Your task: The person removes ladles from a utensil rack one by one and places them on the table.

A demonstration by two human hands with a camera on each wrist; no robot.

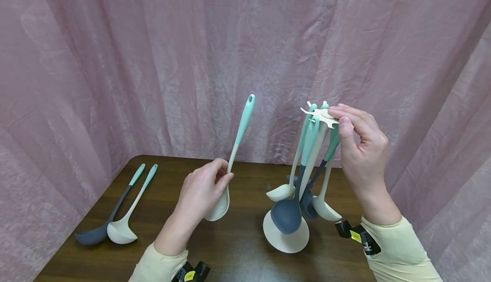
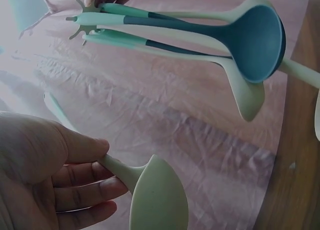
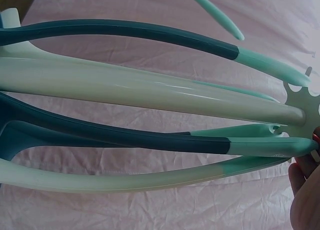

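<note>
My left hand (image 1: 203,188) grips a white ladle (image 1: 238,139) low on its stem, just above the bowl, with the mint handle pointing up. In the left wrist view the ladle's bowl (image 2: 159,195) hangs beside the curled fingers. A white utensil stand (image 1: 285,233) with a round base and a hooked top disc is to its right. My right hand (image 1: 364,139) holds that disc at its right edge, fingers over the top and thumb lower down. Several ladles hang from the hooks, among them a dark blue ladle (image 1: 287,216) in front and a white ladle (image 1: 326,208) at the right.
On the brown table (image 1: 245,248), a second dark blue ladle (image 1: 93,235) and another white ladle (image 1: 122,231) lie side by side at the left. A pink curtain (image 1: 184,60) hangs behind the table and along its sides.
</note>
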